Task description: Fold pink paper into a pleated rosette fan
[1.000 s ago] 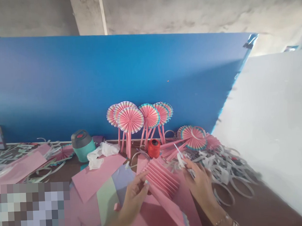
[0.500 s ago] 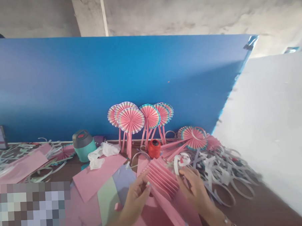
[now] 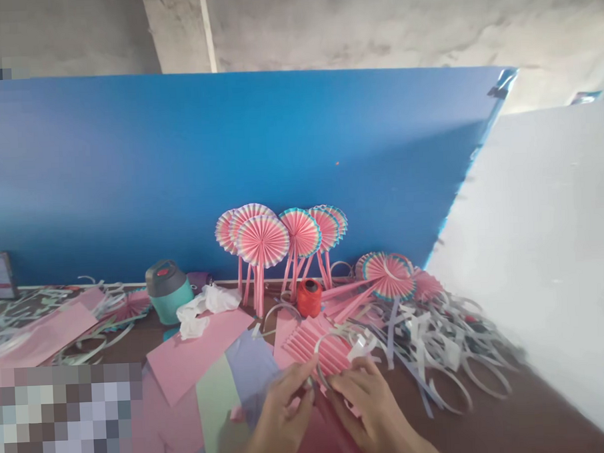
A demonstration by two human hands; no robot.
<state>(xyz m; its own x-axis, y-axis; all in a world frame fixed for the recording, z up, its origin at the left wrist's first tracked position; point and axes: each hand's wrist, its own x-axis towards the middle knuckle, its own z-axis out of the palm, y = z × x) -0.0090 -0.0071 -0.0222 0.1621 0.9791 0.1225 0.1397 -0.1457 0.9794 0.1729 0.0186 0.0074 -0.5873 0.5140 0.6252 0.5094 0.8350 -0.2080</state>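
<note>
My left hand (image 3: 288, 404) is closed in a pinch at the upper end of a narrow folded pink paper strip (image 3: 335, 422), which slants down toward me. Close beside it, the fingers of my right hand (image 3: 369, 400) are closed on a thin white strip (image 3: 318, 351) that curls up in a loop between both hands. The fingertips nearly meet, and the exact grip is partly hidden. Just beyond them lies pleated pink paper (image 3: 302, 342). A red thread spool (image 3: 309, 298) stands behind it.
Finished round paper fans (image 3: 262, 241) stand against the blue partition (image 3: 179, 158), with more fans (image 3: 384, 273) lying to their right. Curled white strips (image 3: 447, 347) heap up at the right. Pink sheets (image 3: 187, 358), a teal bottle (image 3: 169, 296) and crumpled white tissue (image 3: 210, 304) are at the left.
My right hand has moved left and toward me, bringing the white strip beside my left fingertips. My left hand has shifted slightly right and nearer to me. The pleated paper has shifted slightly.
</note>
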